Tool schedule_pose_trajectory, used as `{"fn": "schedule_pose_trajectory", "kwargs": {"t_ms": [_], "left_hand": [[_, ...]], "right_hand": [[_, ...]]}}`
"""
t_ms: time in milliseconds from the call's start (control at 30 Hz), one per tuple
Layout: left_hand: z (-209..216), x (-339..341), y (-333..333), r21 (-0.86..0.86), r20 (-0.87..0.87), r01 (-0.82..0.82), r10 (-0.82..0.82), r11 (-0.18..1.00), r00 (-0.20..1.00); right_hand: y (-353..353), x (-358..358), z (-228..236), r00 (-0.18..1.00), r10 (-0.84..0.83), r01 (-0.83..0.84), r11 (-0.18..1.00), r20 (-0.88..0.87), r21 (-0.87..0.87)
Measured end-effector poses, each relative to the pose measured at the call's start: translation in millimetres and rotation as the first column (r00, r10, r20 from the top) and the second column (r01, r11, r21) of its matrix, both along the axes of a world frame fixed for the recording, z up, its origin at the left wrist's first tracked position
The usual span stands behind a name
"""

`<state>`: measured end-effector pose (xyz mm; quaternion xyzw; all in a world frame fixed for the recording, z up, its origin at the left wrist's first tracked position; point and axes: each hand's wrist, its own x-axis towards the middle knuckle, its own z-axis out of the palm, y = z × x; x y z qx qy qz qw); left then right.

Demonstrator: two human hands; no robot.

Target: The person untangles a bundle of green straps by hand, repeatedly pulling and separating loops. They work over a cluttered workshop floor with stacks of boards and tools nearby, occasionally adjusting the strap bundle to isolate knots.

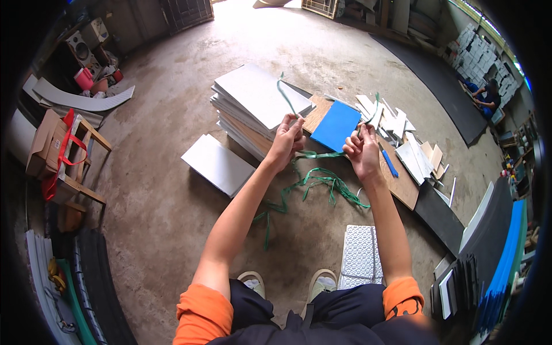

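Note:
Green plastic twine [322,154] runs between my two raised hands, sagging a little in the middle. My left hand [286,141] pinches it, and a loose end sticks up past the fingertips. Another short end rises from my right hand [363,150], which is also closed on the twine. Below them, a loose tangle of the same green twine [330,181] lies on the floor. Just beyond my left hand stands a tall stack of white-topped boards [253,92]. A blue sheet [336,125] lies on a brown board [402,183] behind my right hand.
A smaller white stack [217,164] sits left of the tall one. Right of the brown board are white offcuts [411,155] and a blue-handled tool [390,164]. A tied patterned bundle [359,253] lies by my right foot. A wooden stool [86,149] stands left; another person [489,99] is far right.

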<state>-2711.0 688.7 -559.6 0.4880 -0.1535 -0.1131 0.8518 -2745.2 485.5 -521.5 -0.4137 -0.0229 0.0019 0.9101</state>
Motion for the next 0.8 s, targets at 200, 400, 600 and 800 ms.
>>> {"fn": "schedule_pose_trajectory", "kwargs": {"t_ms": [200,400,600,800], "left_hand": [[-17,-24,29,0.765,0.633,-0.543,-0.251,0.345,0.732],[-92,-54,123,0.867,0.424,-0.486,-0.349,-0.109,0.836],[-134,-69,157,0.838,0.4,-0.448,-0.206,-0.312,0.893],[-155,-55,88,0.8,0.551,-0.593,-0.279,-0.093,0.787]], "right_hand": [[-40,18,-73,0.992,0.028,0.114,0.236,0.124,-0.965],[-124,-7,-152,0.992,-0.09,0.073,-0.168,0.089,-0.983],[-159,-33,-191,0.98,-0.199,-0.037,-0.232,0.01,-0.972],[-123,-17,-192,0.979,-0.129,-0.149,0.094,-0.16,-0.984]]}}
